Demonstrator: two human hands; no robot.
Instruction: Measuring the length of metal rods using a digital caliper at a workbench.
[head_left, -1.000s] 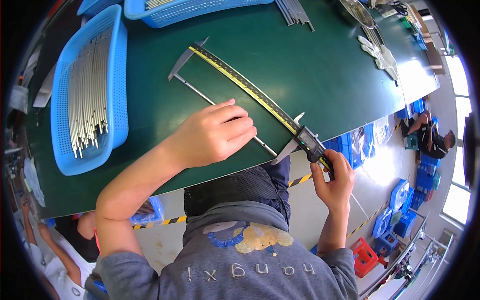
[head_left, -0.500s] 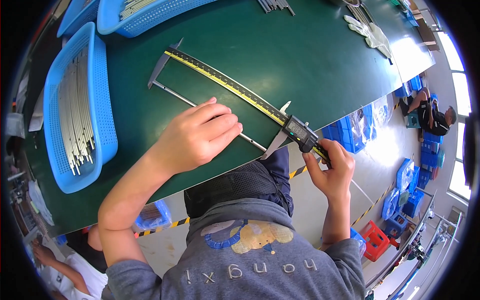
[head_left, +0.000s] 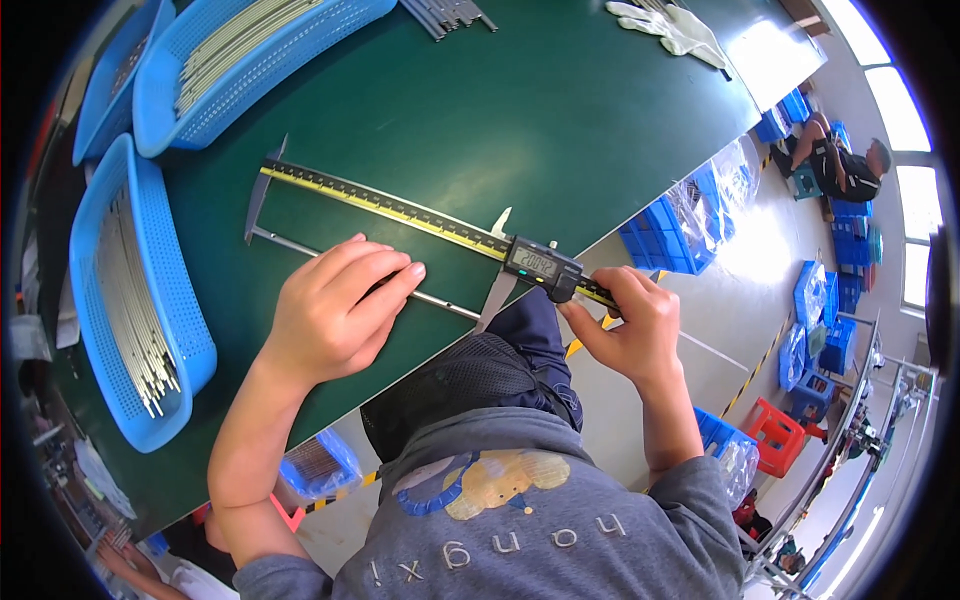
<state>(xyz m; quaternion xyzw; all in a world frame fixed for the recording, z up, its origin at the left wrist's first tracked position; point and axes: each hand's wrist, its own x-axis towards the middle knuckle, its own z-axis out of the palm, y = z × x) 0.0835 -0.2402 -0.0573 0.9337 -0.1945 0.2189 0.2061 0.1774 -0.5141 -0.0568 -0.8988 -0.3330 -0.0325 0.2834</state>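
Left hand (head_left: 335, 315) flat, grip released, pressing thin metal rod (head_left: 440, 303) on green bench (head_left: 560, 120), right hand (head_left: 625, 325) at 3 o'clock, grip pinching long digital caliper (head_left: 420, 212), blue rod basket (head_left: 130, 300) at 9 o'clock.

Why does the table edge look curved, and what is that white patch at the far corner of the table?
In the head view the fisheye lens bends straight lines near the rim, so the green table looks bowed and the corners go black. Daylight from the windows glares off the table's far corner, washing it white; the caliper under the hands stays sharp.
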